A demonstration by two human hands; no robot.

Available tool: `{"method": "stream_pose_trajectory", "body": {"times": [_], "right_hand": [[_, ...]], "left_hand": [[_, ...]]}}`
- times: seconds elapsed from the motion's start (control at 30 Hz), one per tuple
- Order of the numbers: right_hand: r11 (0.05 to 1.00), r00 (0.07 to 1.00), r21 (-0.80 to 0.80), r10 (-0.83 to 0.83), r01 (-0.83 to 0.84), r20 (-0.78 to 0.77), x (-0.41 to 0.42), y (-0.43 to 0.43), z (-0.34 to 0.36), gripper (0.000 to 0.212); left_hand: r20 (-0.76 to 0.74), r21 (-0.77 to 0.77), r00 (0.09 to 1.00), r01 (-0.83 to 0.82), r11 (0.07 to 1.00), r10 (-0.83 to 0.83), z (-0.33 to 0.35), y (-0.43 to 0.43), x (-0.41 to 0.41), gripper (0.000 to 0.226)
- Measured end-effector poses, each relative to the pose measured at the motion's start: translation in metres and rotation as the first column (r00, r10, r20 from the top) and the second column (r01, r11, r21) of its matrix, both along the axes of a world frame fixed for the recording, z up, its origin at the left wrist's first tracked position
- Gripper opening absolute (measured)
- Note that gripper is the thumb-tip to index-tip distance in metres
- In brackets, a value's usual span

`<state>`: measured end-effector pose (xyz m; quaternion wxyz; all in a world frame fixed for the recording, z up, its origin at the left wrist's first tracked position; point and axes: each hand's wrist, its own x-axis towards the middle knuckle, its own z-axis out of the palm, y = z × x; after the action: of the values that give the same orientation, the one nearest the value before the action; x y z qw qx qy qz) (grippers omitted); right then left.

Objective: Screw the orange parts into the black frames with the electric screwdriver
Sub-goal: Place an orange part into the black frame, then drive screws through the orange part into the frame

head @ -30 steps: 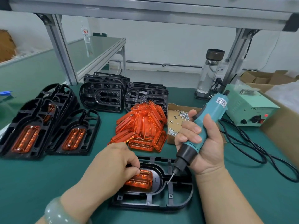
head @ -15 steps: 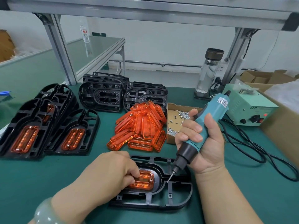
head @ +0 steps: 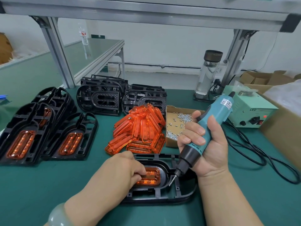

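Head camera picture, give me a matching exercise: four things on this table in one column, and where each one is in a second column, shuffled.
Things
1. electric screwdriver
2. loose orange parts
3. screws
4. glass bottle

Places
A. in the open cardboard box
B. standing upright at the back of the table
C. gripped in the right hand
D. heaped left of the cardboard box

Pairs: 1-C, 2-D, 3-A, 4-B

Glossy translucent orange parts (head: 140, 128); matt green mat (head: 40, 180).
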<state>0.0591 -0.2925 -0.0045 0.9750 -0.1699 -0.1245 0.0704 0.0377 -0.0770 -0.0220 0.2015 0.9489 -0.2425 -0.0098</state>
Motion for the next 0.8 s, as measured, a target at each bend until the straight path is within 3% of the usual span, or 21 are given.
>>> {"method": "stream_pose_trajectory", "body": {"times": [0.2, 0.3, 0.43, 0.53, 0.7, 0.8], "right_hand": [[1.0, 1.0, -0.01, -0.023, 0.023, -0.013, 0.001, -0.003, 0.001, 0.052], [1.0, 1.0, -0.015, -0.014, 0.014, -0.009, 0.001, -0.005, 0.002, 0.05], [1.0, 1.0, -0.028, 0.011, -0.011, 0.005, 0.0, -0.006, 0.003, 0.048], [0.999, 1.0, -0.031, 0.016, -0.016, 0.005, 0.0, -0.005, 0.003, 0.049], [0.999, 0.999, -0.009, 0.044, -0.044, -0.002, 0.001, -0.003, 0.002, 0.046], [0.999, 0.999, -0.013, 0.036, -0.036, -0.013, 0.003, -0.005, 0.001, 0.047]], "left_hand": [[-0.024, -0.036, 1.0, 0.019, 0.999, -0.02, 0.015, 0.003, 0.003, 0.014], [0.054, -0.146, 0.999, 0.007, 0.989, 0.001, 0.033, -0.011, 0.019, 0.013], [0.177, -0.149, 0.983, 0.077, 0.986, -0.05, 0.049, -0.055, 0.055, 0.025], [0.163, -0.032, 0.981, 0.112, 0.993, -0.105, 0.05, -0.088, 0.083, 0.026], [0.117, 0.352, 0.983, 0.092, 0.931, -0.142, 0.045, -0.118, 0.108, 0.019], [0.124, 0.436, 0.982, 0.074, 0.897, -0.141, 0.044, -0.128, 0.111, 0.019]]}}
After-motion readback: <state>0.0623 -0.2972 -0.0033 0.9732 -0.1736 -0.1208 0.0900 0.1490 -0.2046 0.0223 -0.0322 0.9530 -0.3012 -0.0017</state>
